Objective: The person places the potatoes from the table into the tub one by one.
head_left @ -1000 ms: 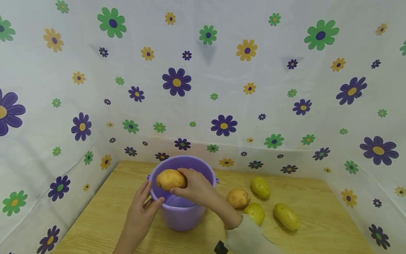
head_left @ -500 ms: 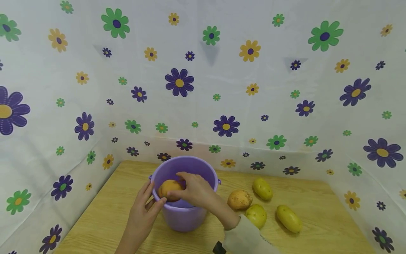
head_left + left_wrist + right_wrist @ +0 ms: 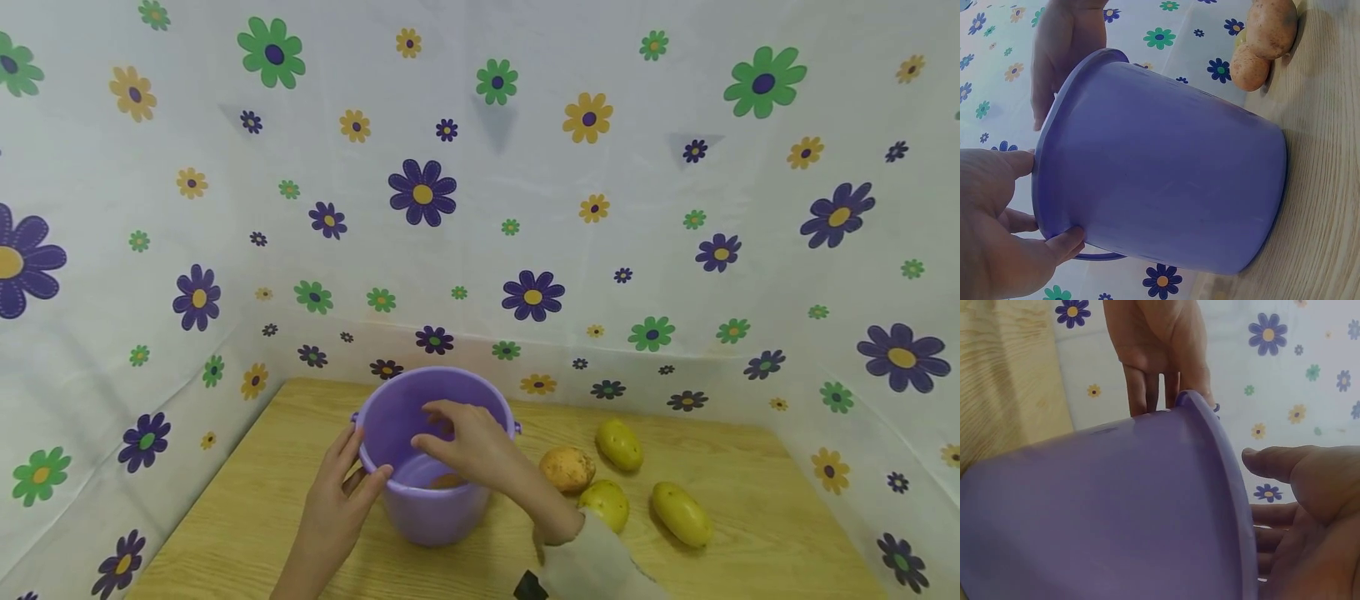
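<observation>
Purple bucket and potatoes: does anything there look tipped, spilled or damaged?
Nothing stands out. The purple bucket stands upright on the wooden table; only the turned wrist views make it look sideways. The potatoes beside it lie loose, without visible damage.

Before a flowered sheet point(image 3: 1235, 344), the left hand point(image 3: 1161, 353) grips a purple bucket point(image 3: 1104, 500) at left; the right hand point(image 3: 1316, 515) extends past its rim.

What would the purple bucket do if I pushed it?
The purple bucket seems stiff: its rim looks round even where the left hand holds it. Pushed up high, it may tip, because it narrows downward. It probably won't roll while upright.
</observation>
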The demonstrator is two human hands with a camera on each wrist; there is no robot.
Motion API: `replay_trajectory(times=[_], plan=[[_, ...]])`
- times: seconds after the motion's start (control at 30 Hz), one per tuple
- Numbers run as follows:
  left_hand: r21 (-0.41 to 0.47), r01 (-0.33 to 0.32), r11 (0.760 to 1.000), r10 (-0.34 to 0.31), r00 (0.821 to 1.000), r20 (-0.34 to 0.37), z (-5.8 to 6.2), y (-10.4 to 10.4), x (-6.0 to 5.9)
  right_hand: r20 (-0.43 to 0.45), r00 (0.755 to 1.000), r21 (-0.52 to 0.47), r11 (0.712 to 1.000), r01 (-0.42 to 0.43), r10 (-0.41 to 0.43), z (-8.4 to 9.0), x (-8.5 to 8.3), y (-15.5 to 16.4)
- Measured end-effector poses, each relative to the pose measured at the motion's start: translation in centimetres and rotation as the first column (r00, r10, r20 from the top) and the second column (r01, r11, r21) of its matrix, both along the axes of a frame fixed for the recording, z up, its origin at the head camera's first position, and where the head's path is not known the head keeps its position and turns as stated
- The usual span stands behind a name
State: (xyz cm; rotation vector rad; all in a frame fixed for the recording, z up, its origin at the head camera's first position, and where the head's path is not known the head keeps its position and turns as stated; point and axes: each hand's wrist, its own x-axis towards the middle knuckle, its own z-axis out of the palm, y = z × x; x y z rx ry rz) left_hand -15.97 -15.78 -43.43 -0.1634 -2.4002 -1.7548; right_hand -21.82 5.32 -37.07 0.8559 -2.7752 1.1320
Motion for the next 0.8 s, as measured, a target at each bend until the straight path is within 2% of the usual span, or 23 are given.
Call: replay_trajectory(times=[0.3,0.53,0.8], plan=[[0.000,0.000,1.000,0.000,1.000,-0.009,-0.1,0.0,-0.1,-0.001,1.000,-0.105,0.994,0.013,-0.013,0.5,0.5,1.6],[0.003,-0.006,1.000,0.006,1.000,-0.007,0.0,0.0,-0.1,0.049,0.998,-0.155,0.987,0.048,-0.041,0.7,0.9,3.3],[-0.004,-0.009,1.000,0.009,1.000,-0.012,0.2,0.1,-0.1,0.066,0.996,-0.206,0.976,0.078,-0.065,1.2,1.4,5.7]])
